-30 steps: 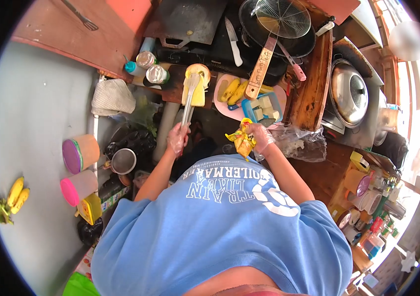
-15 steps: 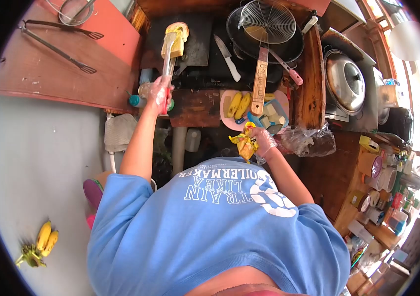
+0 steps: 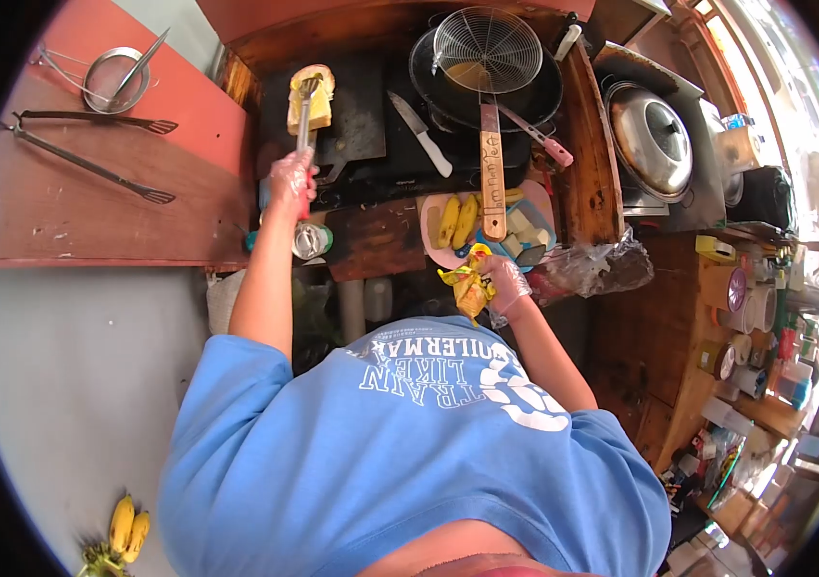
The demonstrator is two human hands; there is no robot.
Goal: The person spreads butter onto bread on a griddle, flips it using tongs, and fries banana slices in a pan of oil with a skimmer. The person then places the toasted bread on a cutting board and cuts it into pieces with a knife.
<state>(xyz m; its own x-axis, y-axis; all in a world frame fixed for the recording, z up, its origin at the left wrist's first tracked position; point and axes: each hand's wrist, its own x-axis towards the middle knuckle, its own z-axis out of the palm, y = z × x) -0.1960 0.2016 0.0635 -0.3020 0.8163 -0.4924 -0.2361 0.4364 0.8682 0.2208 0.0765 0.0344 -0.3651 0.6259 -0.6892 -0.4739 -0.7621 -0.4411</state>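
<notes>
A gloved left hand gripping tongs brings bread forward to the dark griddle, upper left, shifting the work there, while the right hand clutches a yellow wrapper at centre.

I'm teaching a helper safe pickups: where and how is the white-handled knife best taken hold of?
Likely by its white handle, reached from the person's side: the knife lies with that end nearest the person, while its blade tapers to a point facing away and to the left.
</notes>
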